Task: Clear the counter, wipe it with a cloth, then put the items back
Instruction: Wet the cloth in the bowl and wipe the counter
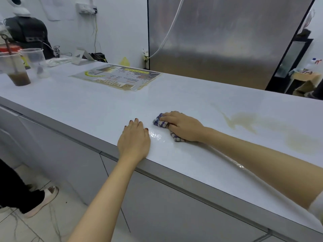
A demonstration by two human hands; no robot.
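Left hand: my left hand lay flat on the counter, fingers straight and close together, holding nothing.
Right hand: my right hand pressed down on the cloth, fingers curled over it.
Cloth: it was bunched up, white with blue checks, and lay on the counter top under my right hand. One end stuck out past my fingertips and one end by my wrist.
Gap between hands: the two hands were near each other but did not touch. A shiny wet patch lay between them.
Front edge: the front edge was a grey strip. My left wrist crossed it and my right forearm lay over the top close to it.
Back edge: a tall steel panel stood just behind the far side of the counter.
Room to the right: bare top with a brown stain on it, well apart from the cloth.
Room to the left: wide bare top as far as a flat menu sheet.
Far left: a cup with some brown drink and a stick in it stood beside a second cup. I could not tell what was in that one; it was too blurry.
Below: grey cupboard fronts, a tiled floor and a shoe.
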